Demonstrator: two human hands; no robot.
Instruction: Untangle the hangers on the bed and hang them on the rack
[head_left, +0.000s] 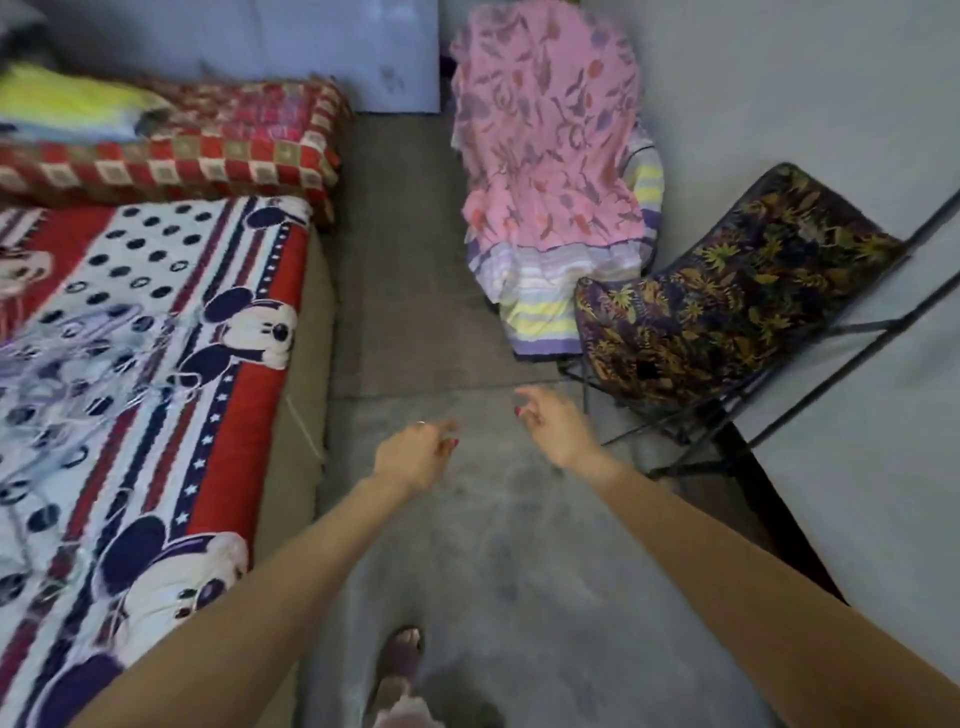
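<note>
No readable text, label, brand, number or sign shows anywhere; the bedspread (156, 322) carries only cartoon mouse figures, dots and stars.

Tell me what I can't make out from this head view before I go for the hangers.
- Hangers: pale, blurred tangle on the bed; count and how they interlock unreadable, and the left edge cuts the pile.
- Rack: the dark patterned cloth covers part of it, and the right edge cuts its rods.
- Left hand and right hand: motion-blurred; both look empty, finger pose unclear.
</note>
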